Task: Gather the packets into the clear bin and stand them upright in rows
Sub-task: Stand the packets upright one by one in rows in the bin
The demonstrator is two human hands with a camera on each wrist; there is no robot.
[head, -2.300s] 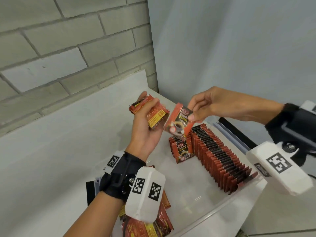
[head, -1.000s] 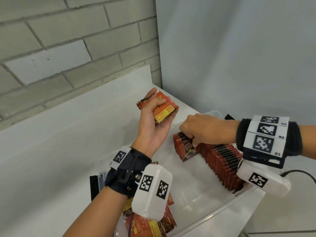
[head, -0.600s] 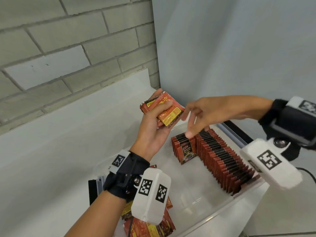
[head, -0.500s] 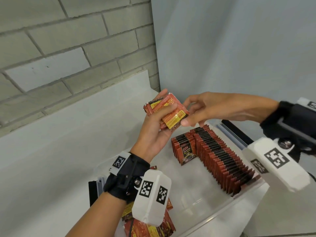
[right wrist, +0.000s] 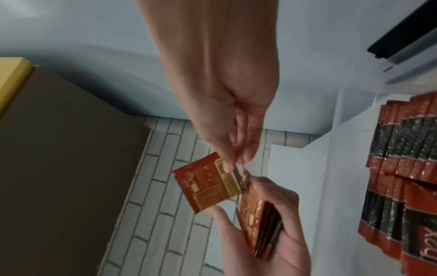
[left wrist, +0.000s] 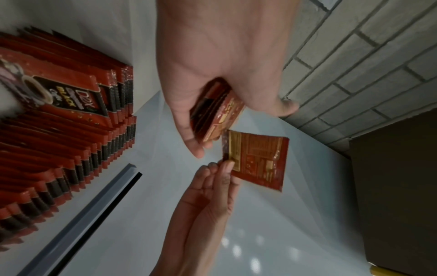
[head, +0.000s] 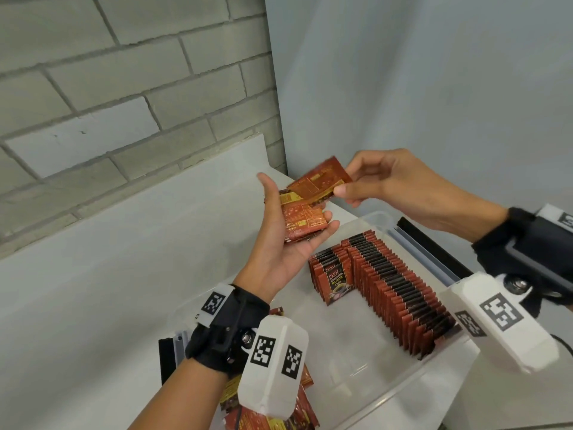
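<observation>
- Right now we have the right hand [head: 400, 187] pinching one packet [head: 321, 181] by its corner edge between thumb and fingertips, held just above the stack [head: 302, 220].
- Left hand [head: 285, 231] cradles that stack in the palm, fingers curled under it and thumb up beside it; all of this hangs above the far corner of the clear bin [head: 381, 218].
- Long row [head: 400, 293] of packets already stands upright along the bin's right side; a short second row [head: 330, 273] sits just beside it, front packet label facing us.
- More loose packets [head: 297, 414] lie flat at the near end, partly hidden under our left wrist.
- Handling, our read: foil sachets, light, thin, floppy, probably slick. Crimped seams look like the stiffest part, so pinch there, not mid-panel.
- A single packet likely won't stand alone; we'd lean it against the short row's front packet.
- Risk: nudging the rows could domino them.
- Wrist views confirm the pinch on the packet's edge [left wrist: 230, 162] and the stack held edge-on [right wrist: 262, 222].
</observation>
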